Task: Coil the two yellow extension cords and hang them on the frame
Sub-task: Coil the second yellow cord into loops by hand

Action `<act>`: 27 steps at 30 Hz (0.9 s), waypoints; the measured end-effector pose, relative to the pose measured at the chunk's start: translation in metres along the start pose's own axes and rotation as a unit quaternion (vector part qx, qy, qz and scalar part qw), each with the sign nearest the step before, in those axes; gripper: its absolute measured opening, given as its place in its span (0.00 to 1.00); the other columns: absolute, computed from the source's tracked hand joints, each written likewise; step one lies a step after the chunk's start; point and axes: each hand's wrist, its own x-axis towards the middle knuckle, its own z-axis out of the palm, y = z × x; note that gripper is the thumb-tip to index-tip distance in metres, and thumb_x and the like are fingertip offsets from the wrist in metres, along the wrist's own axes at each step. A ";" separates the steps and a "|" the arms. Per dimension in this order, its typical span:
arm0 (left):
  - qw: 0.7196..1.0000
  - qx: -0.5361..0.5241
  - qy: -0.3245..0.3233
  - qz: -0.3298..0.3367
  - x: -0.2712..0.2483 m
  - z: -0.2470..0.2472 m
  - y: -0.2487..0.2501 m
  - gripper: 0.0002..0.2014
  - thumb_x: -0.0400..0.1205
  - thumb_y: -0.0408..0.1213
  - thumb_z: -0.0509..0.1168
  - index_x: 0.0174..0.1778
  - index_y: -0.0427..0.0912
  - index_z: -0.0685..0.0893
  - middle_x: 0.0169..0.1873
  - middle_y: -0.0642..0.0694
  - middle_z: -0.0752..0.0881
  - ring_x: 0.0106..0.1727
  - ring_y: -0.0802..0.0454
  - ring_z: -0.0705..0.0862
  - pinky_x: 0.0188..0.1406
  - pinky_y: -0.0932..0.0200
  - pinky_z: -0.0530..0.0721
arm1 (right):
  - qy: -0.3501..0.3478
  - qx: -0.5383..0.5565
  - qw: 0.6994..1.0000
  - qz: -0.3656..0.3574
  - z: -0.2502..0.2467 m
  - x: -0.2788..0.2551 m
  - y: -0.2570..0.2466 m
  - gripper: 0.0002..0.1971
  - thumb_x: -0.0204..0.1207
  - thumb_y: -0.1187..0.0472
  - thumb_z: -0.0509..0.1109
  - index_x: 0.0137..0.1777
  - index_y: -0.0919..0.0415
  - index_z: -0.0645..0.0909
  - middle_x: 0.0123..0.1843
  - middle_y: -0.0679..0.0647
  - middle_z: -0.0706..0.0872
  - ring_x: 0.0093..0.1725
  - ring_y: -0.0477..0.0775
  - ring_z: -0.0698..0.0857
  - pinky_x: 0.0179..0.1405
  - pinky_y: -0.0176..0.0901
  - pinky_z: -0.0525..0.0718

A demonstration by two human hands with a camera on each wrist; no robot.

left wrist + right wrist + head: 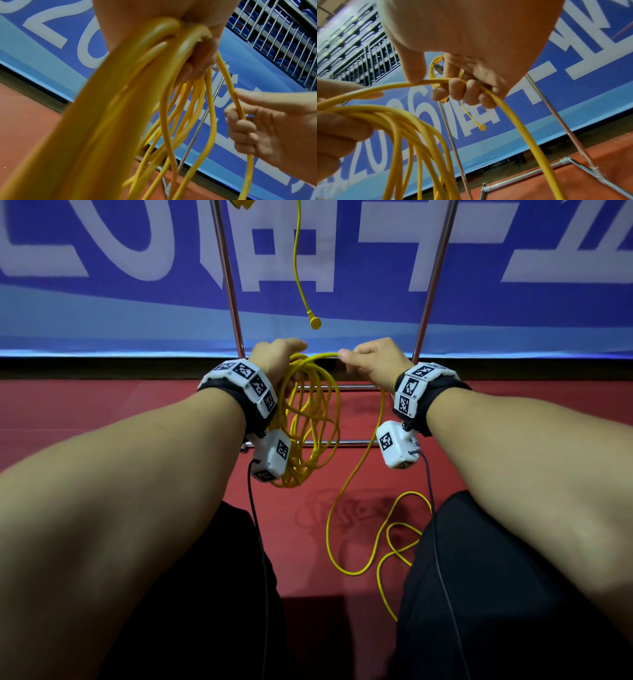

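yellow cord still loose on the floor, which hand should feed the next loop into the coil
Right. The right hand already grips the loose run of the yellow cord that trails down to the red floor. The left hand is full, gripping the coil, so it only needs to receive the loop.
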 end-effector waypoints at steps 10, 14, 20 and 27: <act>0.997 0.074 0.005 0.031 0.001 0.010 -0.001 0.30 0.74 0.66 0.71 0.43 0.36 0.85 0.28 0.45 0.83 0.24 0.49 0.78 0.29 0.58 0.77 | 0.004 -0.067 0.996 -0.055 0.016 0.000 -0.018 0.25 0.73 0.36 0.73 0.39 0.61 0.87 0.36 0.59 0.90 0.34 0.48 0.83 0.40 0.47 0.81; 0.996 0.062 0.038 0.056 0.004 0.012 0.003 0.25 0.74 0.61 0.75 0.37 0.39 0.84 0.25 0.47 0.82 0.19 0.53 0.78 0.24 0.62 0.76 | -0.018 -0.031 0.999 -0.040 0.009 -0.004 -0.009 0.15 0.74 0.45 0.78 0.37 0.55 0.84 0.28 0.47 0.82 0.27 0.41 0.78 0.32 0.37 0.75; 0.995 0.042 0.064 0.058 0.009 0.011 0.000 0.25 0.71 0.57 0.79 0.45 0.36 0.84 0.25 0.46 0.81 0.21 0.52 0.78 0.23 0.62 0.75 | -0.096 0.007 0.995 0.012 0.002 -0.015 0.008 0.18 0.82 0.49 0.72 0.37 0.62 0.82 0.35 0.60 0.89 0.26 0.48 0.84 0.28 0.36 0.80; 0.997 0.036 0.056 0.032 0.008 0.003 -0.004 0.22 0.74 0.54 0.76 0.41 0.35 0.84 0.23 0.44 0.81 0.19 0.49 0.77 0.26 0.59 0.76 | 0.013 0.077 0.996 0.032 -0.006 0.001 0.007 0.24 0.87 0.46 0.62 0.32 0.58 0.81 0.20 0.48 0.69 0.22 0.50 0.68 0.27 0.40 0.71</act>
